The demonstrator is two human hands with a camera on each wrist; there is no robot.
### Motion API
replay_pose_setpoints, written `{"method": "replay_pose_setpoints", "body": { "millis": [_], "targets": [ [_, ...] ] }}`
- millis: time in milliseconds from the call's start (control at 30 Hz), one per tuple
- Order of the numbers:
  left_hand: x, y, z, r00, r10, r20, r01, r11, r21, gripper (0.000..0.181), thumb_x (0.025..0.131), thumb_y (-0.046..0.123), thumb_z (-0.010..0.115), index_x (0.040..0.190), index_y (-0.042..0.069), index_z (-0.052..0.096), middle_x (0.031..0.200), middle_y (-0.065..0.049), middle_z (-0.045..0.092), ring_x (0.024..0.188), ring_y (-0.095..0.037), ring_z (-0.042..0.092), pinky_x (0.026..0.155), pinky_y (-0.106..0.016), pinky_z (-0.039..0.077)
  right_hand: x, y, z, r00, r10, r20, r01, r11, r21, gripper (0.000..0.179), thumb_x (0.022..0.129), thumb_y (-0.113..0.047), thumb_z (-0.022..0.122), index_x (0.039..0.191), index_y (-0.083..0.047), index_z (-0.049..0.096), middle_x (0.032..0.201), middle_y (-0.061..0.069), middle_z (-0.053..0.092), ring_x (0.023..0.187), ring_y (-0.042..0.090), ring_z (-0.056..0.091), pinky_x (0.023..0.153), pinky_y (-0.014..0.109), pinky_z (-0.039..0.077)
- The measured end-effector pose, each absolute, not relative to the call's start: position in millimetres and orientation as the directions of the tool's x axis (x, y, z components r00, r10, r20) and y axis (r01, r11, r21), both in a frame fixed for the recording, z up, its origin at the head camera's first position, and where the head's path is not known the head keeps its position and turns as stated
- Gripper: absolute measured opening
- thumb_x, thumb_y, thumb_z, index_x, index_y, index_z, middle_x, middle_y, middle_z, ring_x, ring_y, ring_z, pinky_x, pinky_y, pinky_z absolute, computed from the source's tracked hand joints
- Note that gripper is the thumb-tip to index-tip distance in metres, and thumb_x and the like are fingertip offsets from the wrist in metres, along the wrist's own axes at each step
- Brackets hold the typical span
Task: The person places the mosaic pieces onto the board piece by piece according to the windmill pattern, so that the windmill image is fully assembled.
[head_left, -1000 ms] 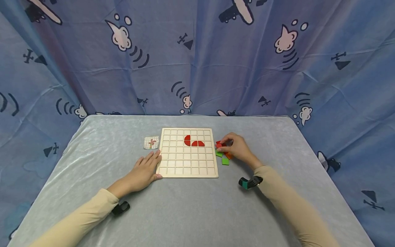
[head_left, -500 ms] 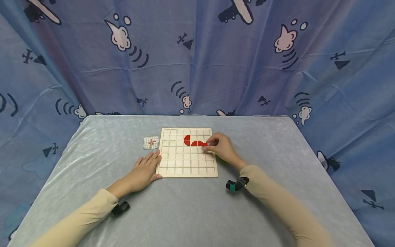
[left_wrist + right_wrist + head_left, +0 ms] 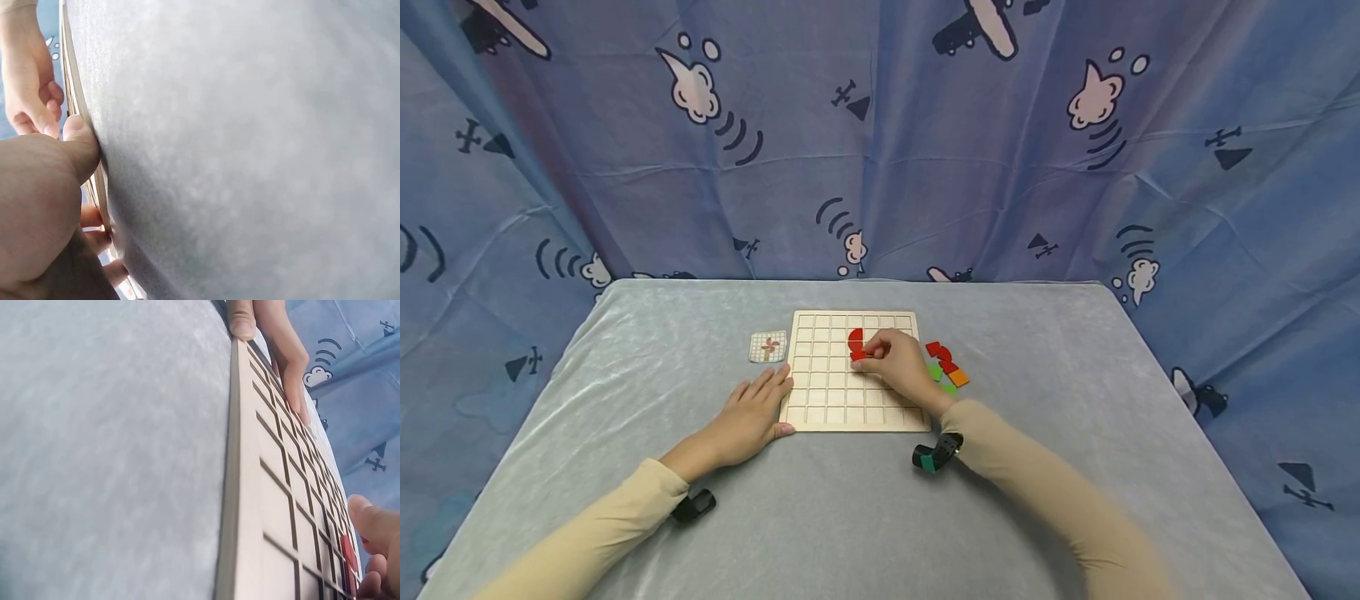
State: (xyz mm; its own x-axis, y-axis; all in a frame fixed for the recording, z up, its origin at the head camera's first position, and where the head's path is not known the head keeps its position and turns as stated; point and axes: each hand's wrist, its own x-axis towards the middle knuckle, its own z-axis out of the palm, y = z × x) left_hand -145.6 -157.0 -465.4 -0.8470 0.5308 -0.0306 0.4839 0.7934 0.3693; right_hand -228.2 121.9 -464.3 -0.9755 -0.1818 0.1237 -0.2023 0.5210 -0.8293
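A pale wooden grid board (image 3: 820,400) lies on the cloth-covered table. My left hand (image 3: 751,421) rests at its left edge, fingers straight and spread, with the thumb by the near corner. Over the upper middle of the grid, my right hand (image 3: 901,367) pinches a small red tile (image 3: 857,356) between thumb and fingers. Just beyond that tile, a red rounded shape (image 3: 855,339) made of two quarter pieces sits in the grid. The other red pieces on the board are hidden behind my right hand. In the right wrist view, red pieces (image 3: 349,553) show beside my thumb.
A small card (image 3: 767,346) printed with a gridded pinwheel picture lies left of the board. Right of the board are several loose red tiles (image 3: 945,355), an orange tile (image 3: 958,378) and green tiles (image 3: 934,372). A blue patterned curtain (image 3: 880,167) hangs behind the table.
My right hand has moved left from the loose pile, carrying a red tile across the board to beneath the red rounded shape. The left hand has stayed still.
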Motion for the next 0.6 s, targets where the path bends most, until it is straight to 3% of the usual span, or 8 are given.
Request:
{"method": "replay_pose_setpoints", "body": {
  "millis": [600],
  "targets": [
    [-146.9, -157.1, -467.6, -0.848, 0.529, -0.039, 0.477, 0.793, 0.379, 0.074, 0.099, 0.039, 0.057, 0.155, -0.001, 0.028, 0.167, -0.018, 0.015, 0.153, -0.043, 0.015, 0.117, -0.068, 0.017, -230.2, 97.9, -471.5, -0.972, -0.184, 0.147, -0.228, 0.573, -0.788, 0.025, 0.076, -0.024, 0.088, 0.086, -0.011, 0.07, 0.072, 0.0, 0.054, 0.068, 0.013, 0.048, 0.065, 0.023, 0.039]
  ]
}}
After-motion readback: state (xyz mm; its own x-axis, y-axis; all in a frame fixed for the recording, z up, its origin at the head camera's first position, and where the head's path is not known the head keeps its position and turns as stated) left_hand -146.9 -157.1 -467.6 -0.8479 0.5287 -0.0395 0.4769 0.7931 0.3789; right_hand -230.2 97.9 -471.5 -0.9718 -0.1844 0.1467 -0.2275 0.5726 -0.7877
